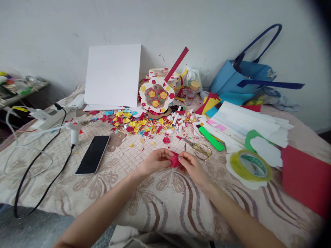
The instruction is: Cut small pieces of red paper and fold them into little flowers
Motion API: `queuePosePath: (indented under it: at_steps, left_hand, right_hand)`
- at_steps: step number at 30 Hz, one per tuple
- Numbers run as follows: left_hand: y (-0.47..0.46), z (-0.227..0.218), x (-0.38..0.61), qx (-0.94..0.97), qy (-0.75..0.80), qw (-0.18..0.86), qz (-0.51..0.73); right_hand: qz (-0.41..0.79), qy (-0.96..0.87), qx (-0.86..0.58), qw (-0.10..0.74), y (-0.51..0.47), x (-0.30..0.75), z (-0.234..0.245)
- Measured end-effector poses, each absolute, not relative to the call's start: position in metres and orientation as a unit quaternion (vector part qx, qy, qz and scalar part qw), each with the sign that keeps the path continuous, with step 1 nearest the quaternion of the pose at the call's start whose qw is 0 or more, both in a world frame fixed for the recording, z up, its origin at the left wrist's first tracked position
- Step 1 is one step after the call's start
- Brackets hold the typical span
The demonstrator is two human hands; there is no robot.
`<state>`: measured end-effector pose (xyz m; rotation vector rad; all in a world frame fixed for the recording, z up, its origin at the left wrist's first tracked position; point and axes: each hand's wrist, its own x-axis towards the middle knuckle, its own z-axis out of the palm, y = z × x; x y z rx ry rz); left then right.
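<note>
Two hands (155, 160) pinching red paper (174, 161), scrap-strewn patterned tablecloth (165, 203), pale wall (51, 38), grey floor (33, 229)

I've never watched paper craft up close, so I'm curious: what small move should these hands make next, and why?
Perhaps a gentle pinch of the red paper by the right hand, with the left hand steadying it: both hands already hold it, and the gold-handled scissors lie untouched on the tablecloth.
</note>
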<state>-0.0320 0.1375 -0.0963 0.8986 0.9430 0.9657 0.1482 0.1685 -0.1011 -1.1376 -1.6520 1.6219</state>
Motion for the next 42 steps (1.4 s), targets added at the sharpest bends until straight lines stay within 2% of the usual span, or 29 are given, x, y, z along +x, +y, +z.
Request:
queuePosePath:
  at_steps: [8, 17, 21, 25, 31, 42]
  left_hand:
    - [0.138, -0.100, -0.030, 0.411, 0.463, 0.638, 0.458]
    - [0.173, -0.107, -0.051, 0.443, 0.531, 0.473, 0.546]
    - [0.195, -0.112, -0.055, 0.510, 0.564, 0.424, 0.491]
    - [0.215, -0.116, -0.055, 0.594, 0.609, 0.330, 0.409]
    - [0.225, -0.119, -0.059, 0.624, 0.647, 0.236, 0.369]
    - [0.216, -0.107, -0.057, 0.634, 0.673, 0.177, 0.339]
  right_hand:
    - [0.560, -0.661, -0.422, 0.267, 0.170, 0.150, -0.108]
    - [0.529, -0.664, -0.424, 0.314, 0.183, 0.159, -0.104]
    - [0.498, -0.686, -0.427, 0.315, 0.191, 0.165, -0.110]
    - [0.457, -0.709, -0.430, 0.320, 0.194, 0.167, -0.112]
    - [0.447, -0.717, -0.423, 0.327, 0.193, 0.167, -0.107]
    - [0.433, -0.728, -0.425, 0.320, 0.194, 0.168, -0.113]
